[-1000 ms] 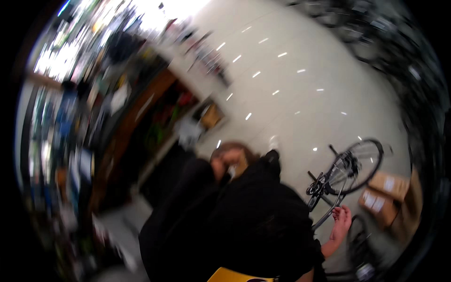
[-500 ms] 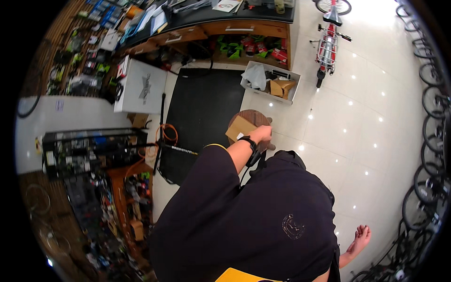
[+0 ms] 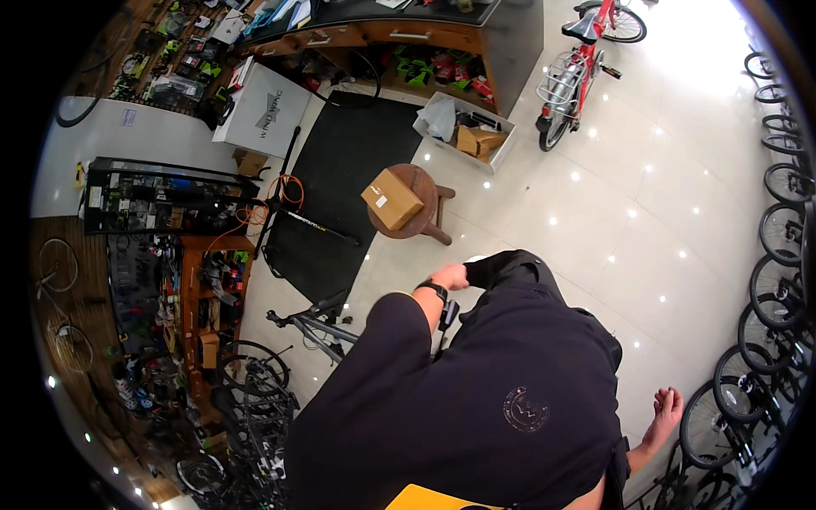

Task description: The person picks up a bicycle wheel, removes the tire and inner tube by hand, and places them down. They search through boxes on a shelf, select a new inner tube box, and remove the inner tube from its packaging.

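Note:
A brown cardboard box [image 3: 393, 200] with a small white label lies on a round wooden stool [image 3: 421, 225]. My left hand [image 3: 450, 276], with a dark band at the wrist, is apart from the stool, close to my dark trousers. Its fingers are mostly hidden, and I see nothing held in it. Out at my right side hangs my right hand [image 3: 668, 406], fingers loosely bent and slightly apart, holding nothing visible.
A black mat [image 3: 340, 161] lies beyond the stool, beside an open white carton [image 3: 505, 158] of packing. A red bicycle [image 3: 586, 72] stands far right. Bicycles [image 3: 782, 229] line the right side. A grey bike frame [image 3: 314, 327] is at my left. A desk [image 3: 425, 38] stands ahead.
My left hand has let go of the cardboard box and drawn back to my body. The box stays on the stool. The view has shifted, showing more bicycles at left.

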Available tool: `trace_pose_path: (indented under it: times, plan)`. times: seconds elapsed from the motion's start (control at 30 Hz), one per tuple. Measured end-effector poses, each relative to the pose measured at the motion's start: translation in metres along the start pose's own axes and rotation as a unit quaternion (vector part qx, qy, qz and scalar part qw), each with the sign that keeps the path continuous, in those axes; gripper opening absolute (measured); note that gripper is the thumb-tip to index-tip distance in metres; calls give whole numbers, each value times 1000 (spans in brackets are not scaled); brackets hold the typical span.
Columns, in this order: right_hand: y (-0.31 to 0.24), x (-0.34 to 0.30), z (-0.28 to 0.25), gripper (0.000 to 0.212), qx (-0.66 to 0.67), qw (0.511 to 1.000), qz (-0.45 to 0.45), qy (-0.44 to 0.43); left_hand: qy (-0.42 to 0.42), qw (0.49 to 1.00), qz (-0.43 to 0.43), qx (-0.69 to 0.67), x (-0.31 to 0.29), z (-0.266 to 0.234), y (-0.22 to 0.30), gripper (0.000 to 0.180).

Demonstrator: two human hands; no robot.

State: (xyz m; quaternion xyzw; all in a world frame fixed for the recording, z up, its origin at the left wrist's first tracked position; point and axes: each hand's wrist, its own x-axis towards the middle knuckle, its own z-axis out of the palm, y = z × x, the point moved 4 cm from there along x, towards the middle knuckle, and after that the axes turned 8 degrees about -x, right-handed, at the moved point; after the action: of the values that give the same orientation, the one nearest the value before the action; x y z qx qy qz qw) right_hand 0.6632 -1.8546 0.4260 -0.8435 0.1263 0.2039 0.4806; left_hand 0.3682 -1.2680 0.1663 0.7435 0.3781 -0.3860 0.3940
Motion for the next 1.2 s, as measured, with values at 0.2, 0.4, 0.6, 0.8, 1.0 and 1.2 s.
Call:
trace_pose_path:
  times: [0.2, 0.4, 0.6, 0.8, 1.0, 1.2]
  plan:
    - [11, 83, -97, 21, -3, 1000, -21, 11, 60, 990, 94, -88, 10, 36, 152, 44]
    - [27, 169, -147, 15, 15, 998, -40, -53, 80, 994, 73, -17, 58, 35, 216, 30]
    - [10, 247, -193, 38, -54, 994, 67, 68, -73, 971, 142, 180, 187, 46, 297, 27]
    - [76, 274, -264, 35, -52, 958, 160, 233, -90, 991, 95, -7, 245, -13, 529, 38]
    - [141, 271, -278, 31, 37, 908, 320, 267, -40, 970, 238, 41, 321, -92, 792, 36]
    - [176, 343, -300, 35, 162, 850, 441, 238, 18, 963, 242, 114, 383, -98, 997, 38]
